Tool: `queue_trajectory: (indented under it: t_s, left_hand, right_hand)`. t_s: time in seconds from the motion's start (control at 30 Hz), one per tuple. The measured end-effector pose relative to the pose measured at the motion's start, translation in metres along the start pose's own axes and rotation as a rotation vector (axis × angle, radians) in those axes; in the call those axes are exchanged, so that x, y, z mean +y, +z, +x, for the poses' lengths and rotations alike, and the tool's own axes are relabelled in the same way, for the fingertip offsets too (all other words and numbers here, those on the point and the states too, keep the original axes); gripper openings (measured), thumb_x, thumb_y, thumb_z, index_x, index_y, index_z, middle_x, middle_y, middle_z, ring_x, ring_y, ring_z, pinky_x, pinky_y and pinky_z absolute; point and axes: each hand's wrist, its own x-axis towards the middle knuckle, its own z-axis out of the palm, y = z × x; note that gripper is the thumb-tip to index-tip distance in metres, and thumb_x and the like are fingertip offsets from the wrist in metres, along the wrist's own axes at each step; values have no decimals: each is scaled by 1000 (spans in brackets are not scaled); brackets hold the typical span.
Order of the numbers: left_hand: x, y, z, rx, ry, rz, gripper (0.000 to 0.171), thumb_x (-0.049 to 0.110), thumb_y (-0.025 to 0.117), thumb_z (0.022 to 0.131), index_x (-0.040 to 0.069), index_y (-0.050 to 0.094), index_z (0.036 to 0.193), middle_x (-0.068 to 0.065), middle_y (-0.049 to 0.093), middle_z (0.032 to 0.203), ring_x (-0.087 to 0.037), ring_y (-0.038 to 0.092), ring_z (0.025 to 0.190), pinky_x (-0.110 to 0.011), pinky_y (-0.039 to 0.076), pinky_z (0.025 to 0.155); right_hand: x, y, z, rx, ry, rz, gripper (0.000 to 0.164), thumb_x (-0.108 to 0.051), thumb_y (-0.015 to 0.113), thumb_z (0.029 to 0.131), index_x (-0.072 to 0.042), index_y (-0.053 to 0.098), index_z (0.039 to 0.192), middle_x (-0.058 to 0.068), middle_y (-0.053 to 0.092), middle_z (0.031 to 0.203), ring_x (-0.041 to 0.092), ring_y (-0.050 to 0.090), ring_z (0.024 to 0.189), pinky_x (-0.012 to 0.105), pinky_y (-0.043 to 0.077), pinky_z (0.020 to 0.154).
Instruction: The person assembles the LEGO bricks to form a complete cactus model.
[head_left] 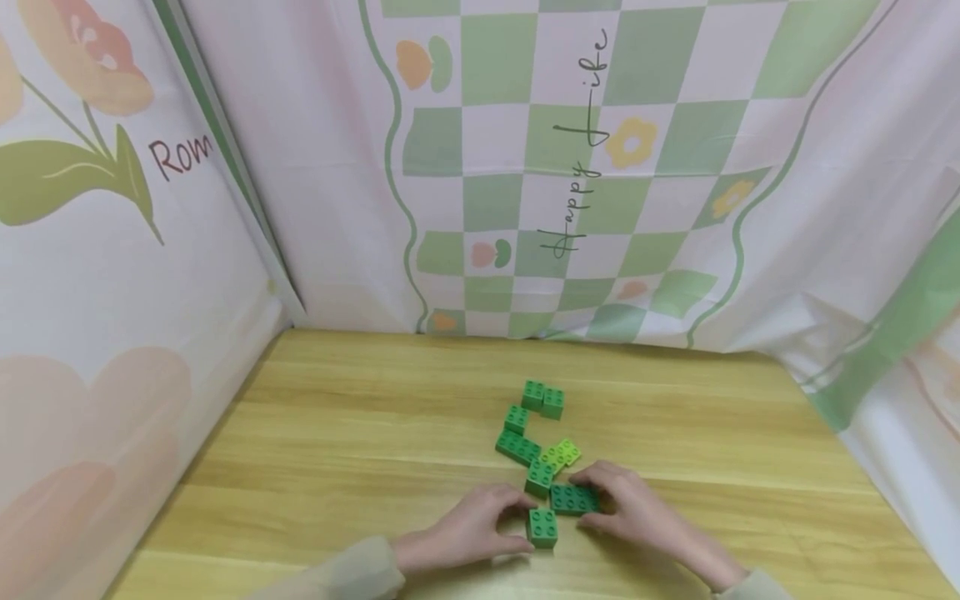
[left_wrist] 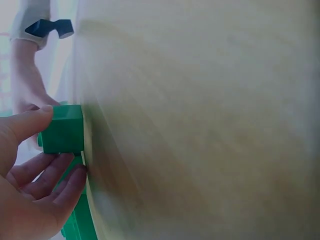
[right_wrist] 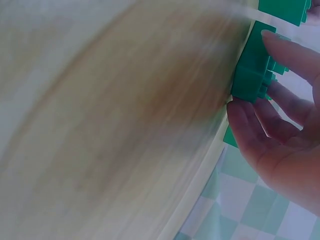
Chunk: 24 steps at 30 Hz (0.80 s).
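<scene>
My left hand (head_left: 474,527) pinches a square green building brick (head_left: 542,528) between thumb and fingers near the front of the table. In the left wrist view, the thumb lies on one side of that square brick (left_wrist: 64,131) and the fingertips meet the opposite side. Just to the right, my right hand (head_left: 633,510) grips a longer dark green building brick (head_left: 573,499) by its ends. The right wrist view has this long brick (right_wrist: 252,65) between thumb and fingers, low at the tabletop. The two held bricks are close together, studs up.
Beyond the hands, a winding row holds a green brick (head_left: 539,477), a light green piece (head_left: 561,455), a long green brick (head_left: 517,447) and several small square bricks (head_left: 533,393). They lie on the wooden table (head_left: 360,425). A checkered curtain (head_left: 495,142) hangs behind.
</scene>
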Motion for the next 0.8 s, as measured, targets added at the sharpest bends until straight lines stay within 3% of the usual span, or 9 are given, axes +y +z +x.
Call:
queue_trajectory:
  t_s: [0.47, 0.8]
  left_hand:
    - [0, 2, 1, 31, 34, 20, 41, 35, 74, 89, 19, 65, 125, 8, 70, 120, -1, 62, 110, -18, 51, 95]
    - [2, -1, -2, 54, 36, -13, 39, 29, 75, 87, 17, 66, 123, 7, 71, 118, -1, 63, 108, -16, 51, 94]
  right_hand:
    - [0, 0, -2, -6, 19, -16, 38, -16, 82, 75, -6, 69, 109, 6, 73, 102, 18, 68, 91, 30, 61, 79]
    - [-1, -3, -8, 56, -17, 29, 37, -11, 82, 74, -4, 69, 108, 6, 72, 99, 16, 68, 87, 24, 61, 72]
